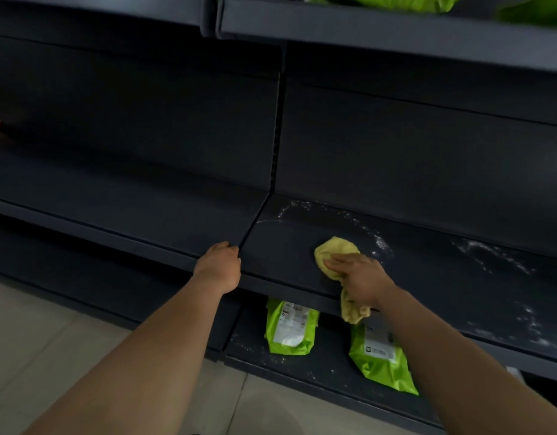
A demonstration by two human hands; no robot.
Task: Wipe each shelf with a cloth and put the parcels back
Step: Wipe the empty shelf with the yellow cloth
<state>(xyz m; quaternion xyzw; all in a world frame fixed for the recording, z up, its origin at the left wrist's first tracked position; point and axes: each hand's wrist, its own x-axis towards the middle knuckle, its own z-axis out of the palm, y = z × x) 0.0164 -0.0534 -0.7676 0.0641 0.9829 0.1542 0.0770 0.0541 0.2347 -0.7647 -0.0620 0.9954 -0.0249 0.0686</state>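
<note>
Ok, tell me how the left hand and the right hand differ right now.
The left hand grips the front edge of the shelf with curled fingers; the right hand lies flat, fingers straight, on the yellow cloth. The left hand touches bare metal at the seam between shelf boards; the right hand presses the cloth beside white dust. Both rest on the same shelf level.

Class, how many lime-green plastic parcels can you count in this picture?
4. On the dark bottom shelf: left lime-green plastic parcel, right lime-green parcel. On the dark top shelf: two cropped, blurred green parcels. Others may be hidden.
</note>
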